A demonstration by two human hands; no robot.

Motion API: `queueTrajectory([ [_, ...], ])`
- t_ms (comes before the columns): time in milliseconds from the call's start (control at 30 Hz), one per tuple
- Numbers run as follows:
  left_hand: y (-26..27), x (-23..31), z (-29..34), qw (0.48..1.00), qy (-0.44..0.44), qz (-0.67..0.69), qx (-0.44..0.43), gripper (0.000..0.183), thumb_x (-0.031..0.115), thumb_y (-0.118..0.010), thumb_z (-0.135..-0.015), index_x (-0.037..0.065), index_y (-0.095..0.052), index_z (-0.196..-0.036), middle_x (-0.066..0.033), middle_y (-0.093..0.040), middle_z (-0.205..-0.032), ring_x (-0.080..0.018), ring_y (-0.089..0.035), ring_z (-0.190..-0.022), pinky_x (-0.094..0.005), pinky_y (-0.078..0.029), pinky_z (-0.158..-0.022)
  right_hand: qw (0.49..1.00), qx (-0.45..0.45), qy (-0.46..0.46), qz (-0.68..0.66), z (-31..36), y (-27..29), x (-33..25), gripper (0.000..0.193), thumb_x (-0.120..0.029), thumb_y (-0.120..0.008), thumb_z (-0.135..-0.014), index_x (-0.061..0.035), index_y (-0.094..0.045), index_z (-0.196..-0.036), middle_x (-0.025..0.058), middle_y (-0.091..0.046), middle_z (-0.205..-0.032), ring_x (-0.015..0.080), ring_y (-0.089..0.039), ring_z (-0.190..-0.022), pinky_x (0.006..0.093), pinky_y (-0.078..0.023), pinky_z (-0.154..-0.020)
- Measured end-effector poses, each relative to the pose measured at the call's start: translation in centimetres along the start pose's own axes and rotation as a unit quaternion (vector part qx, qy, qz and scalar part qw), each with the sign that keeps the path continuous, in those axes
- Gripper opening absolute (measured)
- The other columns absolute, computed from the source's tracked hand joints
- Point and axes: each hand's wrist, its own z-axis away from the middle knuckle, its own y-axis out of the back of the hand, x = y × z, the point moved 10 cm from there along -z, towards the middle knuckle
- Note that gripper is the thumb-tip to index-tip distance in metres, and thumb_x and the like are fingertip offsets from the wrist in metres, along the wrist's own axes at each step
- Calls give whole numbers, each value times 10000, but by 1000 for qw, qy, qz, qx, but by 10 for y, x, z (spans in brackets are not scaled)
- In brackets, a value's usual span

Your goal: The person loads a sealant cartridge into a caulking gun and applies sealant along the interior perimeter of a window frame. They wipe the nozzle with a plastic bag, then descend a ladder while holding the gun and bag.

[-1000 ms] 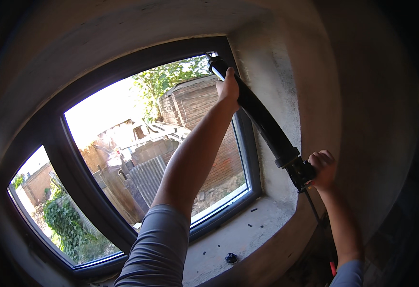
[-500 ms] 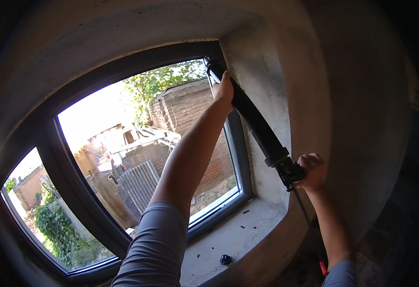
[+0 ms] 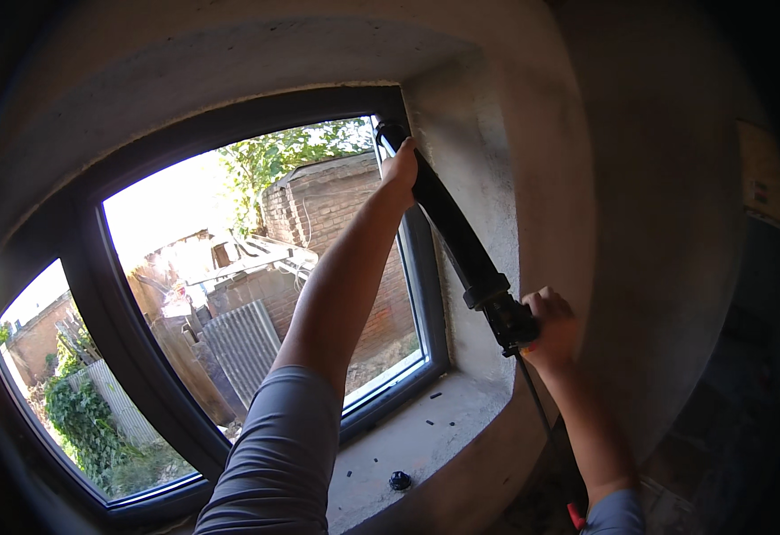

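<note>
A long black caulking gun [image 3: 451, 223] slants from the window's upper right corner down towards me at the right. Near its front end, my left hand [image 3: 400, 167] is wrapped around the barrel, arm stretched up across the glass. My right hand [image 3: 550, 332] grips the handle at the rear, its fingers partly hidden behind the gun. From the back, a thin rod [image 3: 537, 397] runs down to a red end [image 3: 575, 515]. The gun's front reaches the dark window frame [image 3: 426, 290] close to the top of its right upright; the nozzle tip is too hidden to make out.
Rough plaster reveal [image 3: 470, 169] borders the window on the right. On the sill [image 3: 381, 450] lie a small round black part [image 3: 400, 481] and several small dark bits. A dark mullion [image 3: 145, 330] divides the panes. A brick wall [image 3: 341, 201] stands outside.
The whole view has shifted, so most things appear further left. Against the window frame, the gun's front end sits slightly lower along the right upright. Both hands keep their hold.
</note>
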Motion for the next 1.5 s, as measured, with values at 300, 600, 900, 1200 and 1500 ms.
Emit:
queueTrajectory([
  [300, 6, 24, 11, 999, 10, -25, -30, 655, 366, -669, -898, -75, -554, -1367, -192, -665, -1216, -308, -694, -1041, -430, -555, -886, 875, -211, -64, -431, 16, -3, -43, 930, -408, -855, -819, 31, -431, -1521, 63, -722, -749, 173, -695, -612, 287, -534, -585],
  [600, -2, 30, -19, 982, -13, -160, -103, 473, 439, -608, -962, 20, -633, -1181, -134, -686, -979, -260, -704, -882, -440, -583, -797, 976, -180, -91, -86, -21, 24, -74, 786, -167, -821, -761, -135, -548, -1498, 125, -649, -658, 286, -689, -584, 370, -526, -570],
  [900, -3, 41, 98, 957, -20, 235, -169, 1080, 319, -645, -924, 212, 161, -1635, -170, -625, -1125, -261, -708, -774, -442, -631, -648, 924, -205, -277, -164, -34, 37, -91, 507, -392, -724, -992, -46, -600, -1342, 45, -667, -982, 104, -599, -788, 281, -496, -715],
  [1200, 19, 54, 110, 967, 37, 184, -173, 1077, 272, -543, -926, 164, 300, -1587, -238, -683, -1103, -308, -731, -655, -449, -615, -515, 932, -214, -142, -257, -77, 53, -170, 533, -410, -644, -1033, 30, -577, -1326, 130, -678, -1275, 213, -641, -1185, 401, -463, -1086],
  [1500, -16, 32, 68, 931, 167, 276, -171, 938, 758, -354, -957, 3, -232, -1501, -237, -699, -1011, -378, -746, -762, -582, -611, -698, 924, -193, -192, -268, -85, 55, -205, 545, -486, -557, -1061, 30, -573, -1237, 107, -640, -1102, 216, -643, -1046, 384, -520, -981],
])
